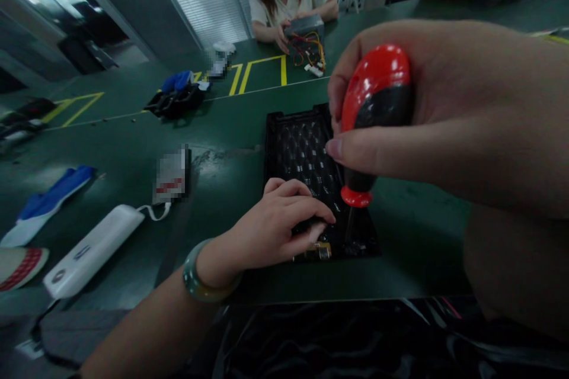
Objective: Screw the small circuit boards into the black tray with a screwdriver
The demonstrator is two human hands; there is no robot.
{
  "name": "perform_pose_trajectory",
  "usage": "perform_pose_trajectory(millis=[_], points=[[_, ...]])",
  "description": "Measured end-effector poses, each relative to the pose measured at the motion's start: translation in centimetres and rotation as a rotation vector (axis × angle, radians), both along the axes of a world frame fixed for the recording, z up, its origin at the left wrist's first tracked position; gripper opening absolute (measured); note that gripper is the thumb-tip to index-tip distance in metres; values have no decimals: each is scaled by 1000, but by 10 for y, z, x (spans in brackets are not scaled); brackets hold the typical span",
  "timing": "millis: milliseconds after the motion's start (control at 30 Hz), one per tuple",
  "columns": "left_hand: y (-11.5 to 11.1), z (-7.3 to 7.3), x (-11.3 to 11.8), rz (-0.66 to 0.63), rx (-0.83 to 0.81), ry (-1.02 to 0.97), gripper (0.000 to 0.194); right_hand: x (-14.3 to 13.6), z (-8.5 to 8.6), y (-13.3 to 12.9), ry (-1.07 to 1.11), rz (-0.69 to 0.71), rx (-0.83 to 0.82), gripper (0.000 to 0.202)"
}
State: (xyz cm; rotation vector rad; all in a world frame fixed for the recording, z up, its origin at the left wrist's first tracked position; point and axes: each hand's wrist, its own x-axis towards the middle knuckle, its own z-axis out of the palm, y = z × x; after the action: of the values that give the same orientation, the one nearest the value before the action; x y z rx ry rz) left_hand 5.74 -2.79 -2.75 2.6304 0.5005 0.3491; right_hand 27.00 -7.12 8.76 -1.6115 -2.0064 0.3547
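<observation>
My right hand (427, 100) is wrapped round a stubby red and black screwdriver (377, 98). Its shaft points down at the near right corner of a black plastic panel (302, 148) with a patterned surface. Whether the tip sits in a screw is too dark to tell. On the near part of the panel lies my left hand (278, 222), a green bangle at the wrist. Its fingers are curled, with thumb and index finger close together; what they pinch, if anything, is unclear. Just below them shows a small yellowish circuit board (325, 249).
Left on the green table (222, 166) lie a white power strip (93, 251), a phone-like device (172, 174) and a blue and white glove (53, 201). A black part with blue cloth (178, 92) lies farther back. Across, a person handles a power supply (306, 29).
</observation>
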Motion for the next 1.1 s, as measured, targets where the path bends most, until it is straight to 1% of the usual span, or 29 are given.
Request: perform_pose_trajectory(millis=[100, 200, 300, 433, 567, 767, 833, 933, 1033, 1100], points=[[0, 0, -1, 2, -8, 1, 16, -6, -6, 6, -86, 36, -30, 16], [0, 0, -1, -8, -26, 22, 17, -8, -14, 12, -98, 96, -65, 14], [0, -1, -2, -9, -33, 28, 18, -9, -20, 14, -91, 143, -65, 14], [1, -1, -2, -9, -27, 26, 18, -9, -18, 14, -53, 103, -55, 19], [2, -2, -2, -13, 0, 8, 17, -9, -15, 13, -62, 54, -47, 18], [3, -3, -1, -29, -49, 20, 17, -6, -27, 15, -37, 167, -57, 16], [2, -2, -1, -26, -62, 26, 17, -7, -26, 15, -41, 155, -61, 15], [1, 0, 0, -25, -86, 42, 18, -9, -17, 13, -59, 82, -60, 15], [0, 2, 0, -32, -88, 42, 17, -10, -9, 10, -57, 14, -17, 17], [1, 2, 0, -39, -93, 43, 14, -9, -7, 9, -49, -8, 30, 16]])
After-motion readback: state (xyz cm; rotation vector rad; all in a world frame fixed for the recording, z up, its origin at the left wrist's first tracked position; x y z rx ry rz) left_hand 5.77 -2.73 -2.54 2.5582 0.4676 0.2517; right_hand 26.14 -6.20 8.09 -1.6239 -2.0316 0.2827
